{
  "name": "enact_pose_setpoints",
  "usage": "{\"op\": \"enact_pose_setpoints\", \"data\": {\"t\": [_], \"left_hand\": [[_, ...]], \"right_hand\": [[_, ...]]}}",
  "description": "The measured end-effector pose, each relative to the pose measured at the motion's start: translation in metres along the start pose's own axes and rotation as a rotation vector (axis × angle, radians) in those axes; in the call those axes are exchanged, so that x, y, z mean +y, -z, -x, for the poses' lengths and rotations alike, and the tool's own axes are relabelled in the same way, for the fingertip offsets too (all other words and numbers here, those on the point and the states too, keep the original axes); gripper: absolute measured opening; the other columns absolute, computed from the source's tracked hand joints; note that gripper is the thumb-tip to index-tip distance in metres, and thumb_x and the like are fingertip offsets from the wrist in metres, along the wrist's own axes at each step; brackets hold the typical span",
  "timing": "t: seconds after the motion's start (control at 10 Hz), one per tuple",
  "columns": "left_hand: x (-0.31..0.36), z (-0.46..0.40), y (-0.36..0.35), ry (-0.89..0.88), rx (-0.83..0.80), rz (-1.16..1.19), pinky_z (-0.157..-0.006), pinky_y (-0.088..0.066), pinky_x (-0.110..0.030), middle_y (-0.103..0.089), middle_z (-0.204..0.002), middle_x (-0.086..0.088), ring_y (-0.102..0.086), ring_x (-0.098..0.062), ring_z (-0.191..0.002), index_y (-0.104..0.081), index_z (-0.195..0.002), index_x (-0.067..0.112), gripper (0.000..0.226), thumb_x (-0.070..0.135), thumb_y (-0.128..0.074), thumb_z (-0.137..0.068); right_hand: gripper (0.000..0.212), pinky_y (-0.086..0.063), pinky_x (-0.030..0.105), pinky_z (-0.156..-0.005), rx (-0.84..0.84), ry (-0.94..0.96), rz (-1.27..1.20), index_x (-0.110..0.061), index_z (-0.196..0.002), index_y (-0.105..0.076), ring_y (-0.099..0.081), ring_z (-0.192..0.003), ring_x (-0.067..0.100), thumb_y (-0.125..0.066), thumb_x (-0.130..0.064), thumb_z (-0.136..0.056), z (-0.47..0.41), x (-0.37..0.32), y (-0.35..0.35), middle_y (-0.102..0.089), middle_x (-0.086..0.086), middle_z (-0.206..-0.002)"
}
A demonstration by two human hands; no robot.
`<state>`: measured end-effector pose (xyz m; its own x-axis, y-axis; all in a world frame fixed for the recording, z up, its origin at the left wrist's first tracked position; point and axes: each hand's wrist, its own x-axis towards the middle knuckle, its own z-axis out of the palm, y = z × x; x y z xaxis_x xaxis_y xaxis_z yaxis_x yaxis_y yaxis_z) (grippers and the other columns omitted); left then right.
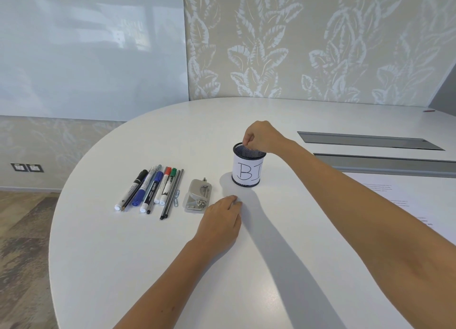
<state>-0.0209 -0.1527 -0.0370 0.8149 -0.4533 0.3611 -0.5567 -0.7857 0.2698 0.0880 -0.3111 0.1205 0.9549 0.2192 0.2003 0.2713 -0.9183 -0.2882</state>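
A black mesh pen cup (249, 167) wrapped in white paper with the letters "BI" stands upright on the white table (153, 267). My right hand (261, 137) hovers over the cup's far rim, fingertips bunched together and pointing down into the opening; no object shows between them. My left hand (220, 220) rests flat on the table in front of the cup, just right of a metal hole punch (198, 199). A row of markers, pens and pencils (153, 190) lies left of the punch, with two paper clips (176, 198) beside it.
Two grey cable-slot covers (370, 141) run across the table at the right. Printed sheets (407, 205) lie at the right edge. The table's rounded edge drops to a wooden floor (22, 242) on the left. A small red item (428, 110) lies far back.
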Motion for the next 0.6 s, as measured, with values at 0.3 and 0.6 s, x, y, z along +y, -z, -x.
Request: {"op": "enact_pose_setpoints", "data": {"t": [0.3,0.6], "left_hand": [[-0.002,-0.001,-0.002,-0.011,0.017,0.007,-0.090,-0.045,-0.037,-0.056,-0.131,-0.010,-0.055,-0.029,-0.116,-0.059,-0.120,0.005,0.042,0.018,-0.038,-0.087],[-0.002,-0.001,-0.008,-0.031,0.065,0.007,-0.076,-0.053,-0.040,-0.066,-0.115,-0.013,-0.065,-0.030,-0.102,-0.066,-0.105,0.004,0.049,0.025,-0.028,-0.084]], "right_hand": [[0.018,-0.041,0.023,-0.062,0.110,-0.021,0.018,-0.010,-0.080,-0.072,-0.051,-0.075,0.015,-0.060,0.002,-0.071,-0.001,0.007,0.002,-0.052,-0.013,-0.066],[0.023,-0.047,0.028,-0.075,0.479,-0.123,-0.290,-0.010,-0.080,-0.071,-0.056,-0.071,0.015,-0.052,0.002,-0.078,0.048,0.033,-0.013,-0.071,0.007,-0.083]]}}
